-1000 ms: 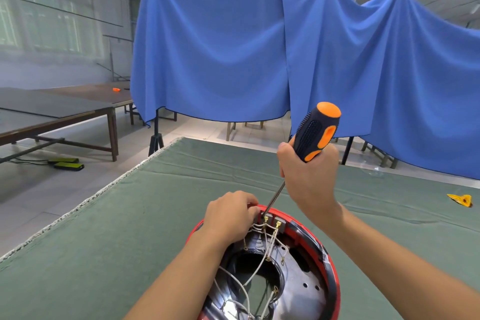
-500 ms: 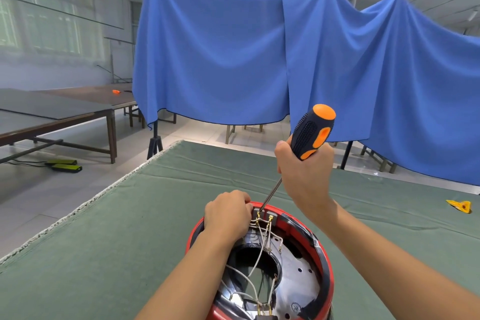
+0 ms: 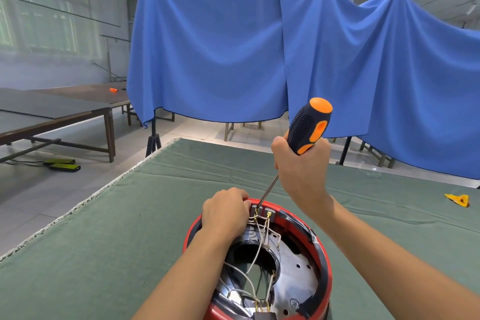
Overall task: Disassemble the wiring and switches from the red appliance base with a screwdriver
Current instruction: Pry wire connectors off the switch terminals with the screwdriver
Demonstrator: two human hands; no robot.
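Round red plastic appliance base (image 3: 327, 262), open side up on green felt table (image 3: 104, 254); white wires (image 3: 255, 249) inside. Left hand (image 3: 224, 213) curls on its far rim. Right hand (image 3: 302, 166) grips black-and-orange screwdriver (image 3: 309, 126), tip at rim switches (image 3: 261, 210).
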